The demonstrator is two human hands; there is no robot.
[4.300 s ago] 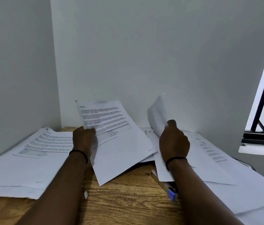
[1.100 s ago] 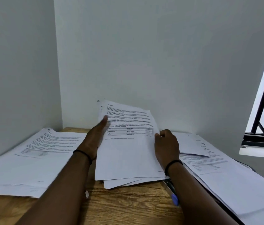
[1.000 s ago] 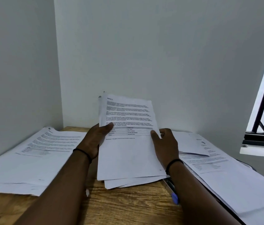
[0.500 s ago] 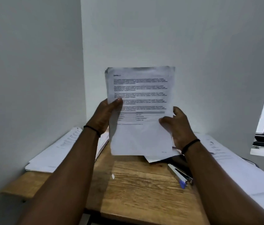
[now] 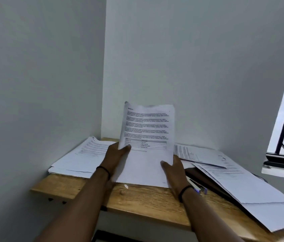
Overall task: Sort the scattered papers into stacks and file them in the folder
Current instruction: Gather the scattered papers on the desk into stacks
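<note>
both hands stand a sheaf of papers on edge on the bench to square it

the fingers (image 5: 125, 148) of the left hand (image 5: 114, 158) curl round the left edge of the sheaf (image 5: 148, 145) and those of the right hand (image 5: 174, 169) clamp its right edge, likely to knock the sheets level against the bench (image 5: 148, 199). one stack (image 5: 83, 158) lies sorted at the left; loose sheets (image 5: 225, 175) lie overlapped at the right, at least three, over a dark folder (image 5: 205, 179) that waits for filing. one pen (image 5: 197, 186) lies just beside the right wrist.
</note>
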